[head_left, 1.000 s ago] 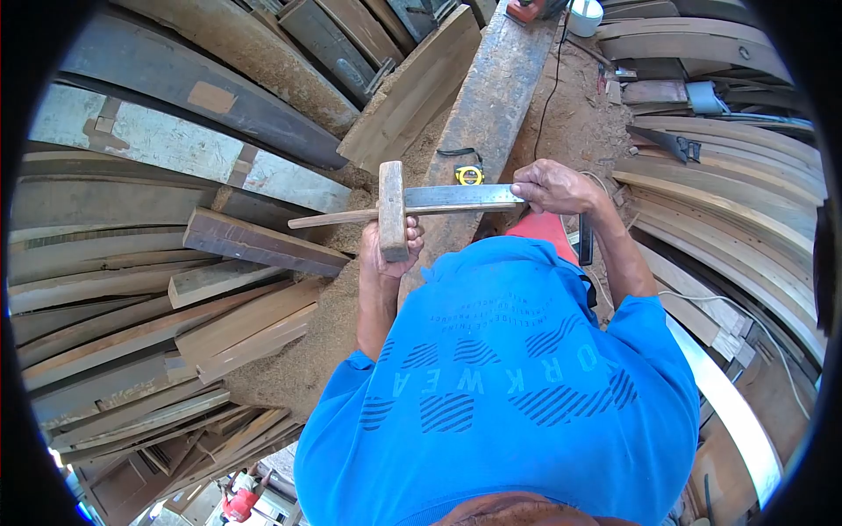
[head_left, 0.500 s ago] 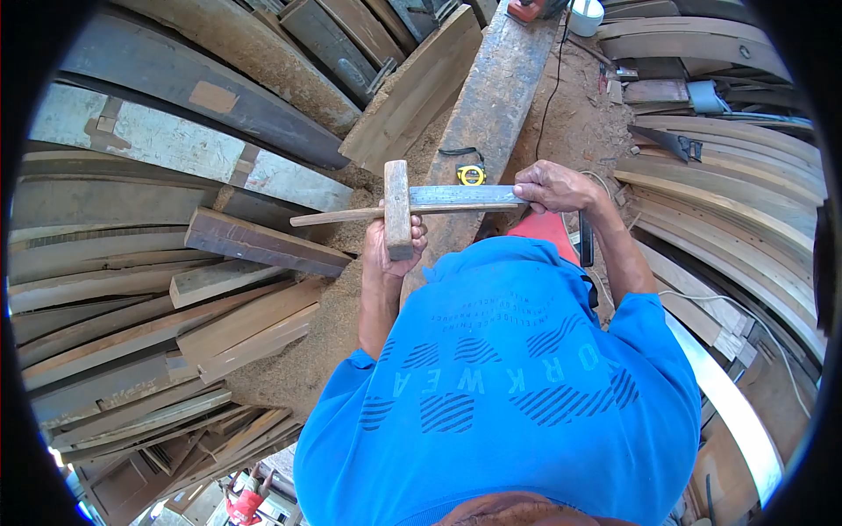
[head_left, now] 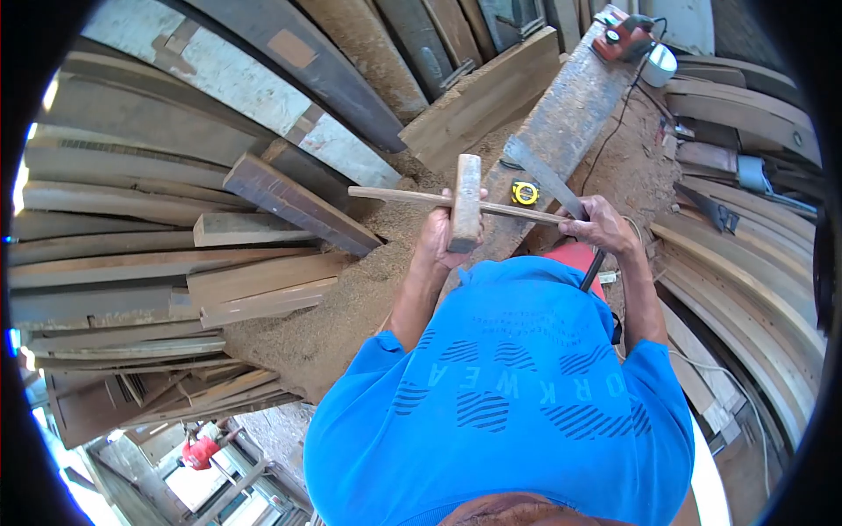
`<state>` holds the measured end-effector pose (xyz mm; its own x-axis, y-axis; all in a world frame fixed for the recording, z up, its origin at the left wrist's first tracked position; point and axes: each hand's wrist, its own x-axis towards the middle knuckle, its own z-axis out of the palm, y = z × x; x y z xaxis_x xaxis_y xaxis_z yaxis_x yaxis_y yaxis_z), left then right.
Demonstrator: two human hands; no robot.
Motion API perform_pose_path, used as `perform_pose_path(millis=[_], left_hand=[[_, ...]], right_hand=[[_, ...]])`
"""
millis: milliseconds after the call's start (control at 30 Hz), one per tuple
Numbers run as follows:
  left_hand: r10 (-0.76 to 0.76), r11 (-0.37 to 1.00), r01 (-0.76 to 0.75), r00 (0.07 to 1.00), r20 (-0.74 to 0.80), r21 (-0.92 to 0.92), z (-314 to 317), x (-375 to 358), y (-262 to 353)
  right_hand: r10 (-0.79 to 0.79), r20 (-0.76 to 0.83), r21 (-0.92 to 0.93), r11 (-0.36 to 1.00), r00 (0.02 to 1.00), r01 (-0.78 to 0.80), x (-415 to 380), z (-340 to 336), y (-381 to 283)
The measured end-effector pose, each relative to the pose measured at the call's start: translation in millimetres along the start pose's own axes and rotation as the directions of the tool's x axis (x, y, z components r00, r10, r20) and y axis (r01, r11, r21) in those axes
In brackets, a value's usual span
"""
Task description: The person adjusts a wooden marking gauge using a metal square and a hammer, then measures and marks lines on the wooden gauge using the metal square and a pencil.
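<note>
Your view has swung round since a second ago, so the long plank [head_left: 561, 131] now runs up to the right, and the metal ruler [head_left: 544, 177] that lay flat along the wooden rod has tilted away from it, angling up and to the left from your right hand. Your left hand [head_left: 443, 237] is closed around the wooden block [head_left: 466, 203], fingers wrapped behind it and thumb at the side, holding it upright. That block sits on the thin wooden rod [head_left: 412, 198], which crosses it and sticks out to both sides. Your right hand [head_left: 601, 226] is curled shut at the rod's right end, gripping the ruler's lower end there; whether it also pinches the rod you cannot tell from this angle. Just beyond the rod, a yellow tape measure [head_left: 524, 193] rests on the plank. Sawdust [head_left: 351, 307] covers the ground under your left arm, with stacked boards [head_left: 254, 289] to the left of it
</note>
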<state>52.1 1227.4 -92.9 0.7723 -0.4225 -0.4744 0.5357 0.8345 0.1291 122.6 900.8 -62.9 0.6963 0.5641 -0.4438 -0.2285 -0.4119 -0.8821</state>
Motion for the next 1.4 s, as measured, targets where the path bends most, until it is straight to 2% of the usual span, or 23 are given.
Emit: perform_pose_path(millis=[133,167,267,367,433,533,600,667,767,867,1033,1267,1400], left_hand=[[0.045,0.998,-0.049,0.989,-0.141,-0.030,-0.5,5.1,-5.9],[0.045,0.999,-0.048,0.985,-0.167,-0.013,-5.7,6.0,-6.2],[0.042,0.999,-0.039,0.970,-0.240,0.019,-7.6,8.1,-6.6],[0.074,0.993,-0.061,0.986,-0.146,0.097,-28.3,11.2,-6.8],[0.307,0.858,-0.203,0.939,-0.156,0.472,-8.1,8.7,-10.1],[0.520,0.522,-0.317,0.854,0.000,0.792,1.6,11.9,-10.3],[0.529,0.438,-0.379,0.842,0.106,0.815,8.4,14.9,-6.7],[0.478,0.514,-0.438,0.860,0.178,0.737,18.4,14.8,-3.4],[0.465,0.546,-0.400,0.876,0.131,0.737,33.2,9.9,0.3],[0.464,0.627,-0.450,0.872,0.160,0.636,32.5,9.3,2.1],[0.475,0.695,-0.538,0.841,0.258,0.477,33.2,4.2,-0.3],[0.491,0.677,-0.545,0.835,0.249,0.494,36.8,2.6,-1.6],[0.508,0.581,-0.554,0.819,0.267,0.596,21.2,5.0,0.7]], right_hand=[[-0.001,0.028,0.049,0.999,1.000,0.000,3.0,3.4,-0.2],[0.058,0.045,0.076,0.995,0.997,-0.061,0.7,1.3,-3.6],[0.050,0.055,0.102,0.993,0.997,-0.056,1.5,0.5,2.8],[0.030,0.063,0.114,0.993,0.998,-0.037,1.2,0.2,8.2],[0.008,0.087,0.145,0.989,0.996,-0.021,-2.2,-3.3,9.7],[0.001,0.109,0.166,0.986,0.994,-0.019,-8.2,-4.1,4.6],[0.005,0.120,0.170,0.985,0.993,-0.025,-9.2,-5.1,3.6],[0.013,0.135,0.171,0.985,0.991,-0.036,-9.2,-5.2,7.7],[-0.001,0.108,0.101,0.995,0.994,-0.010,-7.3,-4.4,10.1],[-0.014,0.068,0.080,0.997,0.998,0.009,-10.4,-3.8,3.9],[-0.046,0.015,0.140,0.989,0.999,0.043,-19.2,-2.9,-15.4],[-0.017,-0.007,0.171,0.985,1.000,0.018,-22.0,-6.3,-24.5],[-0.017,-0.026,0.158,0.987,1.000,0.021,-21.1,-5.2,-17.8]])
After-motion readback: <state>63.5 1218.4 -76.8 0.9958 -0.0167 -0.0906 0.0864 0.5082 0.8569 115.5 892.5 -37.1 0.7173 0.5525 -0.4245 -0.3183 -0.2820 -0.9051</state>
